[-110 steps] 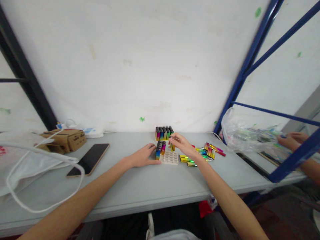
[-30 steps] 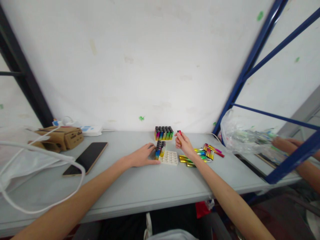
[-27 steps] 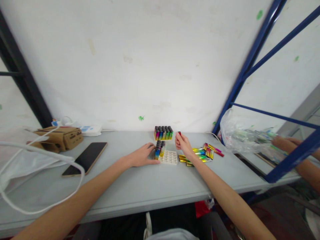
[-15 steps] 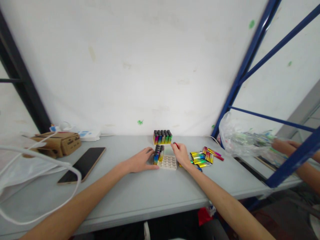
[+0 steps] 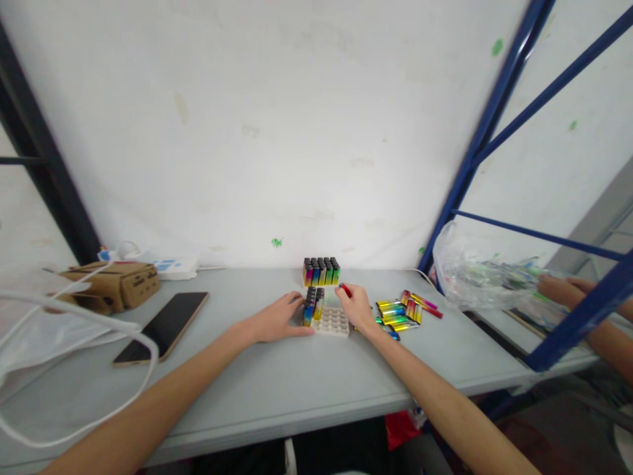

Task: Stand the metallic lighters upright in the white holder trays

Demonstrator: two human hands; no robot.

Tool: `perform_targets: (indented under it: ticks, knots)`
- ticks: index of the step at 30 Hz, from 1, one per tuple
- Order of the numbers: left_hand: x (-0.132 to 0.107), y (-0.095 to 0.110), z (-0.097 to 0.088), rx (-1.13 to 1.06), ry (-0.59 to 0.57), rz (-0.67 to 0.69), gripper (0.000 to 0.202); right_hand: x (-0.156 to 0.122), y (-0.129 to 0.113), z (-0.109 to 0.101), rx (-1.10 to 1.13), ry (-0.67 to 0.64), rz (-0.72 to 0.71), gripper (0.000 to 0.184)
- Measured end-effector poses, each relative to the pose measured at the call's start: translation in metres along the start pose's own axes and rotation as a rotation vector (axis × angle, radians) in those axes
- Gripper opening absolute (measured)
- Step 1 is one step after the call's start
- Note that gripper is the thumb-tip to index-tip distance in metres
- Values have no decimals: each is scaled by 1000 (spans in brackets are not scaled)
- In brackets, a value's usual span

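Note:
A white tray [image 5: 335, 322] with round holes lies on the grey table [image 5: 277, 376]. Several rainbow-coloured lighters [image 5: 313, 304] stand in its left rows. My left hand [image 5: 275, 319] rests flat against the tray's left side, fingers spread. My right hand [image 5: 355, 308] hovers over the tray's right edge, pinching a red lighter [image 5: 345, 289] whose tip pokes out above my fingers. A full block of upright lighters [image 5: 321, 271] stands behind the tray near the wall. Loose lighters [image 5: 398, 313] lie scattered to the right of my right hand.
A dark phone [image 5: 163, 326] and a cardboard box [image 5: 116, 284] sit at the left, with a white bag and cord [image 5: 74, 343] nearer me. A clear plastic bag [image 5: 475, 274] lies at the right by blue frame bars [image 5: 469, 165]. Another person's hands [image 5: 568, 290] work at the far right.
My right hand has come down from beside the far block to the tray's right edge, carrying the red lighter. My left hand has stayed put against the tray.

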State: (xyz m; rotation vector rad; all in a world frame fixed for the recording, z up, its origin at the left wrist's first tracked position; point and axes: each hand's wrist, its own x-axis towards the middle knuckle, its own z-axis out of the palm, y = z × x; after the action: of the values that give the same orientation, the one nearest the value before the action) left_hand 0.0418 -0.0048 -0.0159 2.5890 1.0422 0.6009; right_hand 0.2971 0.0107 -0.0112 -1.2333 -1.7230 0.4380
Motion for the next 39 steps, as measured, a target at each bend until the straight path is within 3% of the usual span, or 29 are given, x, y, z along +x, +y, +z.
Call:
perform_targets:
  ticks: [11, 16, 23, 29, 35, 39]
  knots:
    - [0, 2, -1, -8, -19, -43, 78, 5, -4, -25, -99, -148, -243, 35]
    - [1, 1, 0, -7, -4, -30, 79, 4, -9, -37, -101, -172, -481, 36]
    - [0, 0, 1, -22, -7, -6, 76, -9, -22, -27, -37, -348, -394, 44]
    - [0, -2, 3, -9, 0, -14, 77, -10, -20, -12, -275, -375, -449, 30]
    - [0, -2, 3, -1, -8, -28, 76, -7, -23, -12, -427, -422, -440, 31]
    - [0, 1, 0, 11, -12, -29, 74, -8, -21, -19, -370, -473, -428, 40]
